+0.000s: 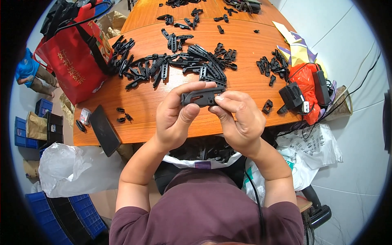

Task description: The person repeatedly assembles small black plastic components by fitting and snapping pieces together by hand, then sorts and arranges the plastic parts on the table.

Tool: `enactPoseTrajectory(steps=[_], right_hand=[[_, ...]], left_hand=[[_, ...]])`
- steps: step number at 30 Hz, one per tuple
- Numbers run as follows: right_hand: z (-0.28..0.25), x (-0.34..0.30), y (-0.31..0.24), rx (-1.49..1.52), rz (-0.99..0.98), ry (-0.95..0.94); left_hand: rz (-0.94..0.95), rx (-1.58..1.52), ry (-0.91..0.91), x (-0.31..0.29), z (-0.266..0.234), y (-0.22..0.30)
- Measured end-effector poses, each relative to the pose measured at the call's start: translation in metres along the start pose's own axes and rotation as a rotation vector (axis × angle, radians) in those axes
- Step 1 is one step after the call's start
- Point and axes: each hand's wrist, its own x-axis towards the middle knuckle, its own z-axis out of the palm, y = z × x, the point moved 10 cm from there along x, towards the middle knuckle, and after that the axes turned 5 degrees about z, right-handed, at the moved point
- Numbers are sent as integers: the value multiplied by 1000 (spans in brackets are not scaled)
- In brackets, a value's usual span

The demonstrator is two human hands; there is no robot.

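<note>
Between my two hands, above the table's near edge, is a black plastic part (200,97) with a long slotted body. My left hand (178,114) grips its left end between thumb and fingers. At its right end, the thumb and fingertips of my right hand (241,116) pinch it; whether a smaller piece sits under those fingertips is hidden. Just beyond lies a heap of similar long black parts (210,65). Smaller black pieces (272,63) form a pile to the right. An open bag of black parts (204,151) rests at my lap below the table edge.
A red gift bag (73,61) stands at the left, with a dark phone (104,130) on the table's near left corner. Black power adapters (292,96) and an orange-red plastic bag (304,81) crowd the right edge. Blue crates (26,132) sit on the floor; a person (32,73) stands beyond.
</note>
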Motion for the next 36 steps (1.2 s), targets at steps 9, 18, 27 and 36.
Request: enactPoseTrajectory(steps=[9, 18, 27, 36], right_hand=[[0, 7, 7, -126, 134, 14], [6, -13, -3, -159, 24, -165], [30, -131, 43, -303, 174, -837], [30, 16, 191, -664, 279, -387]], left_hand=[[109, 228, 4, 3, -7, 15], [-94, -165, -56, -16, 3, -9], [-388, 888, -176, 11, -65, -86], [149, 1408, -549, 29, 1, -102]])
